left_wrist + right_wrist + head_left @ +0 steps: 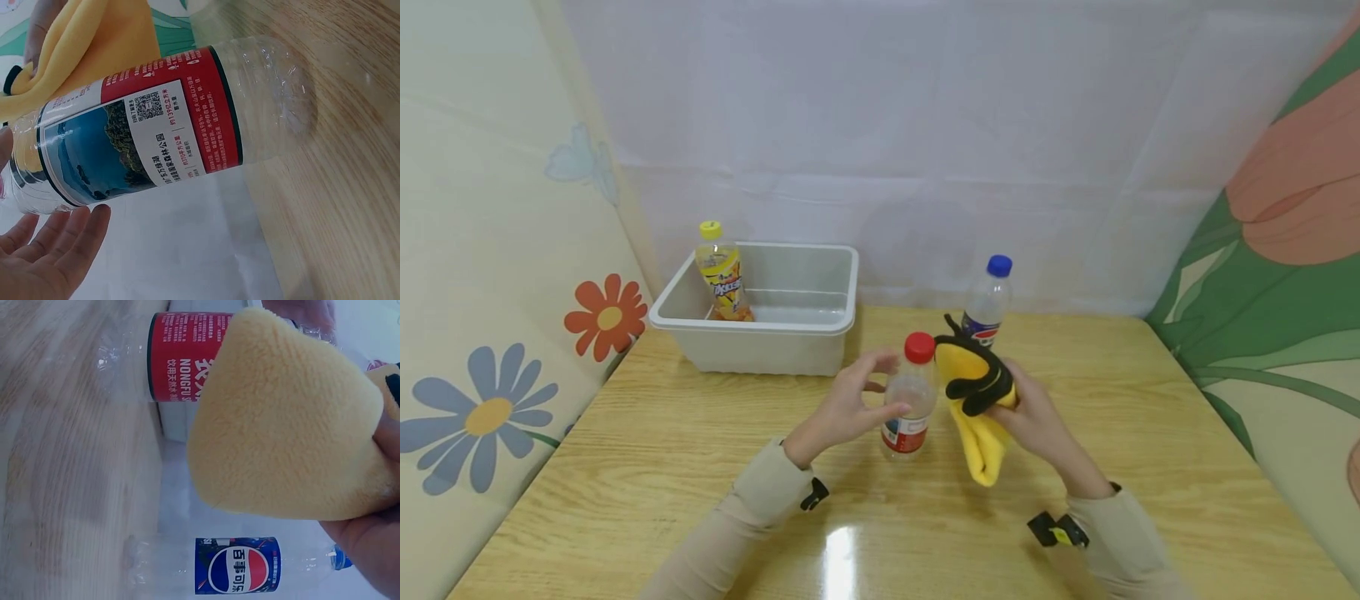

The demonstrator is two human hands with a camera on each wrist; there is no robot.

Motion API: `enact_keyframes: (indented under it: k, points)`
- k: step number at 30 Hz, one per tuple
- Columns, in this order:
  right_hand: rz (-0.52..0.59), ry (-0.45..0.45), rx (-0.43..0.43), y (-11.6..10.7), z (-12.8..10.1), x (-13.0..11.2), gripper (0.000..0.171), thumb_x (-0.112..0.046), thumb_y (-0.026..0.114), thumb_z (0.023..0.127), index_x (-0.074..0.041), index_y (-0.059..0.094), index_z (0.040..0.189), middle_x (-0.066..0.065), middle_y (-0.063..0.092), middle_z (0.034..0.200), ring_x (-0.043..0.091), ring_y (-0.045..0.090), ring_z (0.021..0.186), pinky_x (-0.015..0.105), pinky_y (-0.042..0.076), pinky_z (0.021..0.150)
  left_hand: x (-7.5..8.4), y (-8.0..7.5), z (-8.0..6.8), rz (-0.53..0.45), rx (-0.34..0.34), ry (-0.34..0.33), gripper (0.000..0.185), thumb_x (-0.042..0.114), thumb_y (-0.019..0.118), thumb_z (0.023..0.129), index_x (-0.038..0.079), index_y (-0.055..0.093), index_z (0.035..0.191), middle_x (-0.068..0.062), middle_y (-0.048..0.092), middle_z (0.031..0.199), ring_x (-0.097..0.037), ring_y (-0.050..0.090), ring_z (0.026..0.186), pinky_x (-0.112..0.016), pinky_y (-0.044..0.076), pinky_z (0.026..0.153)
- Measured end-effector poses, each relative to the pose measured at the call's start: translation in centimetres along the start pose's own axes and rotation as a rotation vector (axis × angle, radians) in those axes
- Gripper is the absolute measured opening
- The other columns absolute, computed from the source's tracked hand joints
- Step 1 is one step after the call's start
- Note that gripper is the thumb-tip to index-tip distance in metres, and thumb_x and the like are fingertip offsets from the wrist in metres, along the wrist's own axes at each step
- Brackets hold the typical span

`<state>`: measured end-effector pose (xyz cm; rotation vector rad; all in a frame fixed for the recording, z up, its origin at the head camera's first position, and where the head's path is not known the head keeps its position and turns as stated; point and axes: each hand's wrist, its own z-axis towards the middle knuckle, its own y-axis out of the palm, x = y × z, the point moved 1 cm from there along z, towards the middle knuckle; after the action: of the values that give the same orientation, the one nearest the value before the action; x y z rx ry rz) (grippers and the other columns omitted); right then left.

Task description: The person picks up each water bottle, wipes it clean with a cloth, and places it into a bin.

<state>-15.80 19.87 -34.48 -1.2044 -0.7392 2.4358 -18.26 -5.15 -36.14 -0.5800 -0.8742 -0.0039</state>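
Nearest the camera, two beige sleeves reach in over the wooden table (647, 467) from six o'clock. The left hand (846, 408) sits at about nine o'clock of a clear red-capped bottle (908, 396); its fingers are spread and loosely curved toward the bottle's side, the fingertips (69, 234) just beside the plastic, and whether they touch it cannot be told. The right hand (1033, 417), at about three o'clock of that bottle, is curled round a bunched yellow cloth (977, 417) with black trim, gripping it so that a fold hangs below the fingers. The cloth lies close against the bottle's side near the cap. The bottle stands upright on the table, around the middle of the tabletop, with a red and white label low on its body.

Farther off, at roughly one o'clock of the red-capped bottle, a clear bottle with a blue cap (987, 302) stands upright, its label dark blue. At about eleven o'clock, against the back wall, a white plastic bin (820, 329) rests on the table, and a yellow-capped bottle (721, 273) of orange drink stands inside its left end.
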Motion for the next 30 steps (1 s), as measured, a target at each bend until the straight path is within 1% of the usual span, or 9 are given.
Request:
enact_keyframes:
  k: [4, 8, 13, 18, 22, 24, 30]
  points:
    - [0.007, -0.043, -0.014, 0.3, 0.3, -0.1, 0.057, 0.017, 0.067, 0.066, 0.006, 0.049, 0.12, 0.022, 0.06, 0.108, 0.013, 0.055, 0.086, 0.026, 0.05, 0.072, 0.1, 0.0, -0.1, 0.011, 0.008, 0.007, 0.059, 0.011, 0.073, 0.077, -0.006, 0.043, 0.125, -0.02, 0.052, 0.119, -0.031, 0.051, 0.107, -0.039, 0.053, 0.079]
    - [0.022, -0.086, -0.048, 0.5, 0.5, -0.2, 0.058, 0.017, 0.067, 0.068, 0.006, 0.048, 0.122, 0.023, 0.06, 0.108, 0.014, 0.056, 0.084, 0.028, 0.051, 0.071, 0.1, 0.0, -0.1, 0.028, 0.012, 0.011, 0.058, 0.011, 0.072, 0.077, -0.005, 0.044, 0.126, -0.019, 0.052, 0.121, -0.029, 0.051, 0.108, -0.039, 0.053, 0.08]
    - [0.024, -0.091, -0.09, 0.7, 0.8, -0.3, 0.06, 0.015, 0.067, 0.071, 0.006, 0.045, 0.126, 0.024, 0.059, 0.112, 0.021, 0.058, 0.089, 0.033, 0.053, 0.075, 0.0, 0.0, -0.1, 0.049, 0.033, 0.037, 0.058, 0.011, 0.073, 0.076, -0.005, 0.046, 0.125, -0.019, 0.052, 0.119, -0.029, 0.051, 0.106, -0.038, 0.054, 0.077]
    - [-0.022, -0.099, -0.111, 0.8, 1.1, -0.5, 0.061, 0.014, 0.068, 0.069, 0.005, 0.045, 0.126, 0.025, 0.059, 0.11, 0.029, 0.059, 0.09, 0.042, 0.052, 0.076, -0.1, -0.1, -0.2, 0.058, 0.055, 0.052, 0.057, 0.01, 0.074, 0.075, -0.005, 0.049, 0.123, -0.019, 0.053, 0.116, -0.03, 0.052, 0.102, -0.038, 0.055, 0.073]
    - [-0.035, -0.112, -0.149, 0.8, 1.3, -0.9, 0.06, 0.013, 0.068, 0.07, 0.003, 0.045, 0.125, 0.025, 0.059, 0.111, 0.035, 0.059, 0.095, 0.049, 0.05, 0.079, -0.1, -0.2, -0.1, 0.065, 0.049, 0.052, 0.058, 0.011, 0.075, 0.074, -0.005, 0.05, 0.124, -0.019, 0.054, 0.116, -0.029, 0.053, 0.102, -0.033, 0.055, 0.073]
    - [-0.048, -0.115, -0.171, 0.8, 1.5, -1.1, 0.059, 0.012, 0.068, 0.071, 0.003, 0.046, 0.125, 0.025, 0.059, 0.111, 0.036, 0.059, 0.095, 0.05, 0.05, 0.08, 0.0, -0.2, -0.1, 0.069, 0.045, 0.056, 0.058, 0.01, 0.075, 0.074, -0.005, 0.05, 0.123, -0.019, 0.054, 0.115, -0.029, 0.054, 0.102, -0.032, 0.055, 0.073]
    - [-0.117, -0.139, -0.243, 0.6, 2.2, -1.3, 0.056, 0.01, 0.068, 0.071, 0.005, 0.047, 0.122, 0.022, 0.059, 0.108, 0.035, 0.057, 0.096, 0.05, 0.048, 0.082, 0.1, -0.3, 0.0, 0.084, 0.032, 0.079, 0.057, 0.008, 0.074, 0.074, -0.008, 0.049, 0.123, -0.021, 0.055, 0.114, -0.03, 0.054, 0.101, -0.035, 0.055, 0.073]
